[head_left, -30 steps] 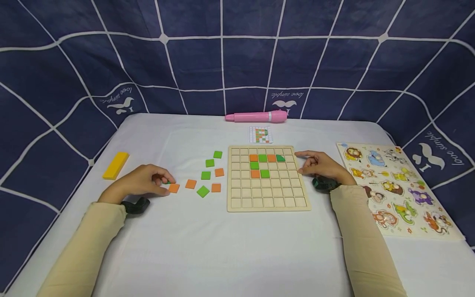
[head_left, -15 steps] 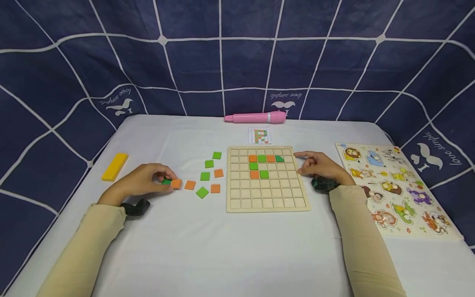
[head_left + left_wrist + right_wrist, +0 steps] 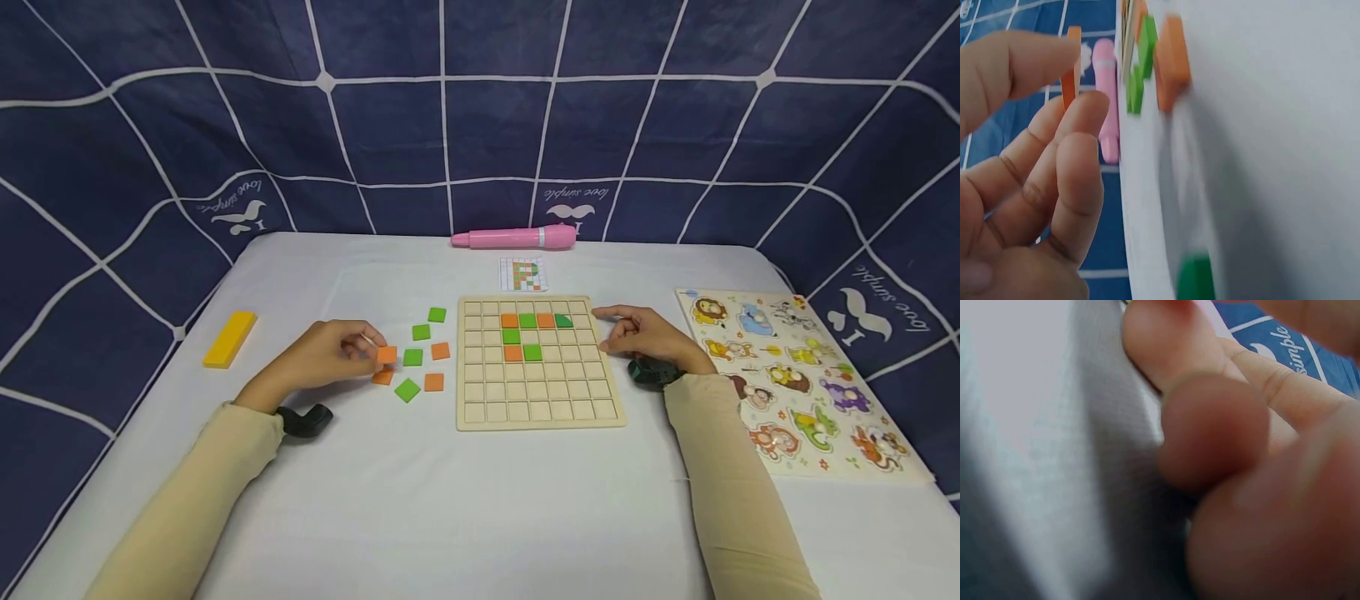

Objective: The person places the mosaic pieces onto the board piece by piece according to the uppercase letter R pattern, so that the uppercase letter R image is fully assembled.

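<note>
On the worktop (image 3: 450, 500), left of the left hand (image 3: 326, 357), a smooth, oblong yellow block (image 3: 230, 340). Pinched between thumb and fingertips of that hand, a thin orange tile (image 3: 386, 355), square-faced; just right of the fingertips, loose flat green and orange squares (image 3: 412, 357), then a pale wooden board (image 3: 540, 392) with a recessed grid. Since half a second ago, a shift rightward of left hand and tile, nearer the board. Left fingers aimed boardward; for the right hand (image 3: 648, 333), a loose pose, index finger stretched to the board's right edge.
</note>
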Action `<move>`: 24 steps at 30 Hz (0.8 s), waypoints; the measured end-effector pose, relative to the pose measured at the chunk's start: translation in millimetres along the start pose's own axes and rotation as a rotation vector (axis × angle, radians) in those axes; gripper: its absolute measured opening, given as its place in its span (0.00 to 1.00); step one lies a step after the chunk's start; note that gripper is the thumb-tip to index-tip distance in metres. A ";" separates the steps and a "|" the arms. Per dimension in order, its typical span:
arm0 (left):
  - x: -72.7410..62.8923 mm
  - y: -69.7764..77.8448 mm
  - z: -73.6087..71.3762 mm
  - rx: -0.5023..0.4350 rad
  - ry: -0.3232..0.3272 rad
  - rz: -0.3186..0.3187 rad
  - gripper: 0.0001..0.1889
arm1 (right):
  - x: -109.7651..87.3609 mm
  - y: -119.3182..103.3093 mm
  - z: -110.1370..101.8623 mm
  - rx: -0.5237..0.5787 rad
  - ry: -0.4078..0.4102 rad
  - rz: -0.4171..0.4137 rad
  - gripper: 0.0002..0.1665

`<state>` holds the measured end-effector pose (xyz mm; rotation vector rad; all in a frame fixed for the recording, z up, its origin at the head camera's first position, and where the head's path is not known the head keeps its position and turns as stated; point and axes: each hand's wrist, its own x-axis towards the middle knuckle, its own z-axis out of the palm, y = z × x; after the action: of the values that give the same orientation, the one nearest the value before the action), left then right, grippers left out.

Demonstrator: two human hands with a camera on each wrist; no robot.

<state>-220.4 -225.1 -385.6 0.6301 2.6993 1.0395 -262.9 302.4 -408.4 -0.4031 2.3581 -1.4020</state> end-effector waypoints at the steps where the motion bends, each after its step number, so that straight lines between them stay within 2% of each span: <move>1: 3.8 2.8 2.2 0.000 -0.001 0.002 0.13 | 0.0 0.2 0.1 -0.001 -0.001 -0.002 0.42; 15: 50.8 46.6 33.9 -0.047 -0.032 0.063 0.14 | 1.9 1.3 0.2 0.001 -0.001 -0.017 0.41; 24: 76.1 77.1 53.2 -0.027 -0.063 0.107 0.16 | 0.6 1.3 -0.4 0.010 0.000 -0.004 0.41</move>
<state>-247.0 -107.9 -374.2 0.7967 2.6182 1.0603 -263.7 303.1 -409.5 -0.4060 2.3503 -1.4148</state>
